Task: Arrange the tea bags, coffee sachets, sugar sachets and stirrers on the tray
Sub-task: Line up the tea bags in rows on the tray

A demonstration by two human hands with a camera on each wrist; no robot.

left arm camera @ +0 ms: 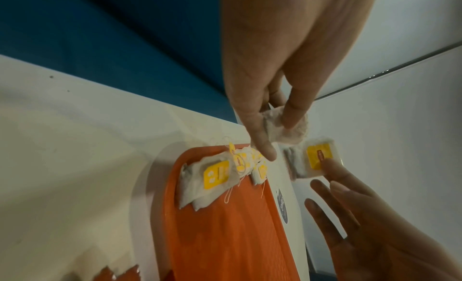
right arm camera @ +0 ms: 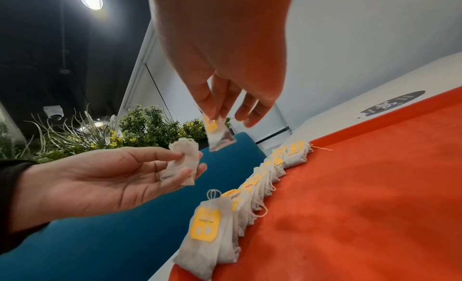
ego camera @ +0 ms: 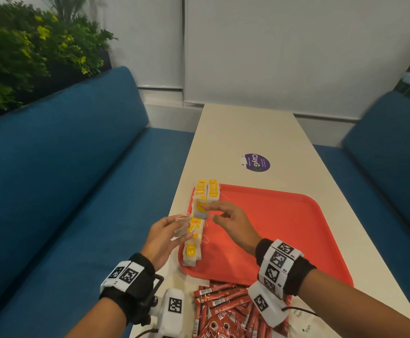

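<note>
A red tray (ego camera: 284,220) lies on the white table. Several tea bags (ego camera: 193,252) with yellow tags form a row along its left edge; the same row (right arm camera: 252,194) shows in the right wrist view. My right hand (ego camera: 208,208) pinches one yellow-tagged tea bag (ego camera: 200,209) by its top, hanging above the row (right arm camera: 218,135). My left hand (ego camera: 185,228) holds a small bunch of tea bags (right arm camera: 182,163) between thumb and fingers, just left of the tray. Red coffee sachets (ego camera: 223,308) lie piled in front of the tray.
White sugar sachets (ego camera: 305,322) lie at the near right, partly hidden by my right wrist. A purple round sticker (ego camera: 257,162) marks the table beyond the tray. Blue benches (ego camera: 65,179) flank the table, with plants at the far left.
</note>
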